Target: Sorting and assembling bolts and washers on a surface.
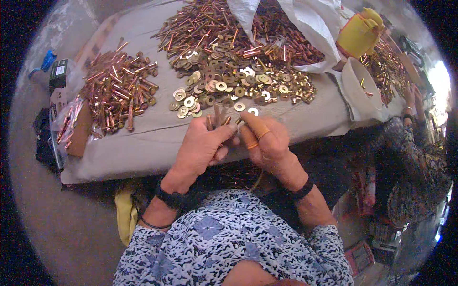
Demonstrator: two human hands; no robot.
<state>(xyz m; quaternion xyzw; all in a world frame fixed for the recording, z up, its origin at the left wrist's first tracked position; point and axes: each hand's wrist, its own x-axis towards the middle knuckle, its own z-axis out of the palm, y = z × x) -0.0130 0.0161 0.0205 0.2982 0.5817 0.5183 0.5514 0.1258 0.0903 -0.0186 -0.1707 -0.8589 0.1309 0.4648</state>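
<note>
- Left hand [202,143] pinches bolts [227,121], partly hidden, above the table [138,159] near its edge.
- Right hand [271,140] beside it: cannot tell whether its fingers pinch anything.
- White sack [315,28]: top cut off.

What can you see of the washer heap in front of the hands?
The washer heap shows flat, metallic-looking rings with round central holes, mostly dull gold, some glinting brighter. They lie loose and overlapping, thinning to scattered singles at the near edge. The heap sits on the grey-covered table, beyond the left hand and right hand. Its far side meets a bigger pile of coppery bolts; short metal pieces adjoin on the right.
</note>
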